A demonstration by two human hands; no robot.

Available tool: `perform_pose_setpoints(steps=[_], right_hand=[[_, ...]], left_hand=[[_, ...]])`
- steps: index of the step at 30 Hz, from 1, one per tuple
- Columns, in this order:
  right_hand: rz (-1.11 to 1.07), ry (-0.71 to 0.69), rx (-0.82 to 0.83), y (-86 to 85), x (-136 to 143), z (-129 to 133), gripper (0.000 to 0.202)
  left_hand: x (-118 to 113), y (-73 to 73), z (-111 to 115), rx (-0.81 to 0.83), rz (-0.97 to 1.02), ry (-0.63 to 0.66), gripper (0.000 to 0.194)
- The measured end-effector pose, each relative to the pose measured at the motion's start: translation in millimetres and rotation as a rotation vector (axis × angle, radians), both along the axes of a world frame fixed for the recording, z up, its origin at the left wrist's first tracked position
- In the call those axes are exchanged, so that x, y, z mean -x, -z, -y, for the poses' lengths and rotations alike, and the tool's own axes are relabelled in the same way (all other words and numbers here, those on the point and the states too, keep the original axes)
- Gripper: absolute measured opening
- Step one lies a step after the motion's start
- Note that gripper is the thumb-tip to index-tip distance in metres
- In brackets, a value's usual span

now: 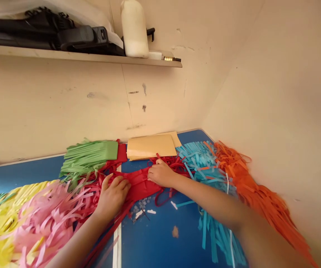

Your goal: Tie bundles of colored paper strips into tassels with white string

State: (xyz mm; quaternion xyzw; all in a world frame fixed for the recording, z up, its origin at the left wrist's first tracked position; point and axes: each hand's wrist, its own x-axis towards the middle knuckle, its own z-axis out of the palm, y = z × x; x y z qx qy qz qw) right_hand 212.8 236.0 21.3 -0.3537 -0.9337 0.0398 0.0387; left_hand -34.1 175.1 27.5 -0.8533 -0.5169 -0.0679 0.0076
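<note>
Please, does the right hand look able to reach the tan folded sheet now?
Probably yes: the right hand is at the red paper, just in front of the tan folded sheet, and nothing tall seems in the way.

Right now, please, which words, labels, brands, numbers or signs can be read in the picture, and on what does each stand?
No text can be read anywhere.
Small gold-and-black item on the shelf: too small to tell whether it bears print.
White container, red sheet: no lettering shows.
</note>
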Motion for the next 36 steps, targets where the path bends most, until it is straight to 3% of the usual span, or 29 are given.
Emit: perform_pose_setpoints(steps=[4, 10, 21, 24, 29, 32, 36], right_hand=[[-0.057, 0.151, 0.087, -1.1, -1, -2, 0.025], [-0.033, 0.274, 0.123, -6.9, 11, -12, 0.028], [0.05, 0.342, 0.175, -10.9, 22, -29, 0.023], [0.034, 0.295, 0.087, -18.7, 22, -17, 0.019], [0.098, -0.048, -0.15, -18.1, 27, 1, 0.018], [0.109, -0.034, -0.198, -12.4, 28, -3, 0.023], [0.088, 0.024, -0.193, -14.2, 24, -9, 0.018]], left_hand=[[4, 3.2, -11, 0.046, 0.056, -0.079, 0.033], [-3, 5.7, -27, 0.119, 0.078, -0.204, 0.042], [-9, 10.8, -36, 0.053, 0.007, -0.273, 0.038], [-9, 8.0, -34, -0.049, 0.007, -0.214, 0.03], [-11, -1.0, -27, -0.161, -0.008, 0.09, 0.026], [-20, -4.1, -26, -0.216, -0.033, 0.155, 0.019], [-29, -3.3, -25, -0.299, -0.065, 0.136, 0.018]])
